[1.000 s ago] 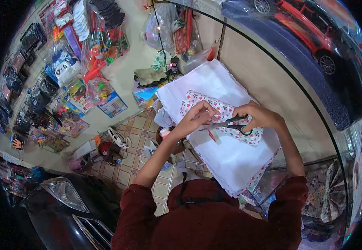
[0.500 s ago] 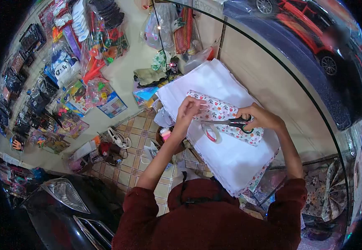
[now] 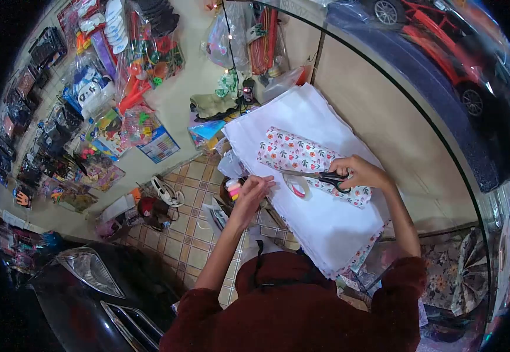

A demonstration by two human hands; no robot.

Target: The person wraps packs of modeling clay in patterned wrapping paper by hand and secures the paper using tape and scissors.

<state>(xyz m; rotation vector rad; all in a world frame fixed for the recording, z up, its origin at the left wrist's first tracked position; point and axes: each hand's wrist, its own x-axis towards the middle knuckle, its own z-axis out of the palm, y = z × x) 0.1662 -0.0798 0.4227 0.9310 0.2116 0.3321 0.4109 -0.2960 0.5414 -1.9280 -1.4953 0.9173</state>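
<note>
My right hand (image 3: pixel 359 171) is wrapped round the black handles of a pair of scissors (image 3: pixel 327 176). Their blades point left and look closed, across the near side of a parcel in white floral wrapping paper (image 3: pixel 293 149). A roll of clear tape (image 3: pixel 299 188) lies by the parcel, partly under the blades. My left hand (image 3: pixel 253 193) is at the left edge of the stacked white sheets (image 3: pixel 337 229), fingers drawn together. Whatever the fingertips may pinch is too small to make out.
A basket with pink and yellow items (image 3: pixel 232 186) stands left of the sheets. Bagged toys (image 3: pixel 143 64) hang on the wall. A glass edge (image 3: pixel 413 97) curves along the right, near a boxed red toy car (image 3: pixel 436 53). A black ride-on vehicle (image 3: pixel 85 287) stands lower left.
My left hand has come off the parcel's left end and moved down toward me, to the sheets' edge. My right hand has stayed near the parcel with the scissors.
</note>
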